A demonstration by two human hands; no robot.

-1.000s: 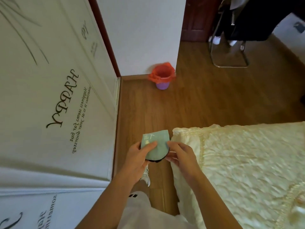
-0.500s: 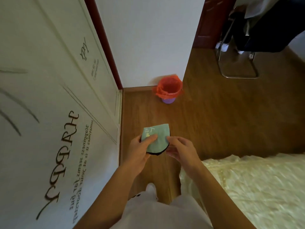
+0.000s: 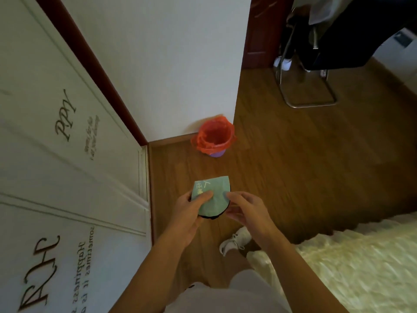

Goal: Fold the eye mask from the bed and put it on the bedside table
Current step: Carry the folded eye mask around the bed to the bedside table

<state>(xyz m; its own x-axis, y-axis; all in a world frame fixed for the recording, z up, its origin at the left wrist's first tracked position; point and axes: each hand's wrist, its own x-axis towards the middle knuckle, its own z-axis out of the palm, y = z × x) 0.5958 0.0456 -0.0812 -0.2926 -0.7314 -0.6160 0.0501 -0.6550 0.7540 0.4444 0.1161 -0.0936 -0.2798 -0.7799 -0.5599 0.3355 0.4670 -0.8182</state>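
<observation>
The eye mask [image 3: 214, 195] is pale green with light printed marks and a black underside, folded in half into a rounded shape. I hold it in front of me over the wooden floor. My left hand [image 3: 191, 211] pinches its left edge, thumb on top. My right hand [image 3: 246, 211] grips its right edge. The bed [image 3: 361, 263] with a cream quilted cover lies at the lower right. No bedside table is in view.
White wardrobe doors [image 3: 67, 177] with printed lettering fill the left side. A small purple bin with a red bag [image 3: 213, 138] stands by the white wall. A metal-legged chair [image 3: 309, 86] draped with dark clothes is at the far right. My white shoe [image 3: 234, 242] shows below.
The view has swung away from the bed, which has slid to the lower right. Both hands keep hold of the folded mask, now over open floor.
</observation>
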